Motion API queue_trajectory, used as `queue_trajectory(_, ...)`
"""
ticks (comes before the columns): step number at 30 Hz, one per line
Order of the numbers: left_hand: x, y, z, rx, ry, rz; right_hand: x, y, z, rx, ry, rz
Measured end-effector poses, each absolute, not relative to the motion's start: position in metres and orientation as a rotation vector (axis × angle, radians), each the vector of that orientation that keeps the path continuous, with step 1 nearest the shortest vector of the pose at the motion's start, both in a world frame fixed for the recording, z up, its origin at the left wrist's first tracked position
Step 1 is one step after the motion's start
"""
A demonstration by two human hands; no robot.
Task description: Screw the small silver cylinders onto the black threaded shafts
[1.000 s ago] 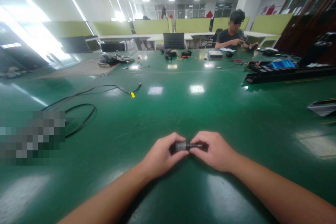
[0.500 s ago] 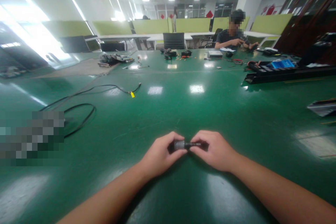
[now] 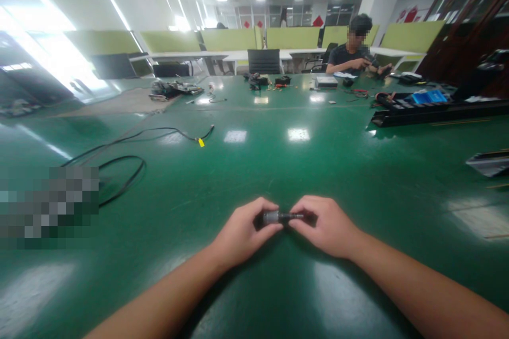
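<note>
A small grey cylinder with a thin dark shaft (image 3: 272,216) lies level between my two hands, just over the green tabletop (image 3: 254,169). My left hand (image 3: 242,233) is closed round the grey body, thumb on the near side and forefinger on the far side. At the shaft end, the thumb and forefinger of my right hand (image 3: 328,226) close in on the thin tip. A narrow gap separates the fingertips of the two hands, and a dark middle section shows there. What exactly the part is, I cannot make out.
A black cable (image 3: 170,129) with a yellow tag (image 3: 201,142) loops across the left side, beside a blurred-out object (image 3: 51,204). Long black rails (image 3: 433,113) lie at the right. Across the table sits a co-worker (image 3: 350,58), near scattered electronic parts (image 3: 258,80).
My hands keep their hold on the grey part, and the gap between the fingertips looks slightly wider. A distant figure at the back has shifted right.
</note>
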State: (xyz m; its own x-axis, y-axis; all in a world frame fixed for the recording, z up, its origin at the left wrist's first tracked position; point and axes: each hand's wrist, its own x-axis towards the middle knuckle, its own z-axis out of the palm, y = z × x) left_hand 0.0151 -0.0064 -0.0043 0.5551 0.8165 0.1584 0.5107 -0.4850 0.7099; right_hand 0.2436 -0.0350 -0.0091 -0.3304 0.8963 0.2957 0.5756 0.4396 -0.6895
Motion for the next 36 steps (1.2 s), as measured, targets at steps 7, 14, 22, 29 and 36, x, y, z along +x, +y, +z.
queue_trajectory(7, 0.0147, -0.0058, -0.0050, 2.174, 1.066, 0.662, 0.2440, -0.0338, -0.0090, -1.239, -2.030, 0.631)
queue_trajectory(14, 0.0132, -0.0052, -0.0069, 2.173, 1.051, 0.694, 0.2435, -0.0337, -0.0077, -1.244, -2.026, 0.633)
queue_trajectory(22, 0.0141, -0.0045, -0.0053, 2.171, 1.054, 0.701, 0.2447, -0.0340, -0.0080, -1.268, -2.018, 0.629)
queue_trajectory(29, 0.0118, -0.0023, -0.0078, 2.169, 1.071, 0.698, 0.2444, -0.0331, -0.0067, -1.287, -2.014, 0.619)
queue_trajectory(36, 0.0120, -0.0018, -0.0069, 2.170, 1.079, 0.700, 0.2465, -0.0337, -0.0074, -1.301, -2.011, 0.613)
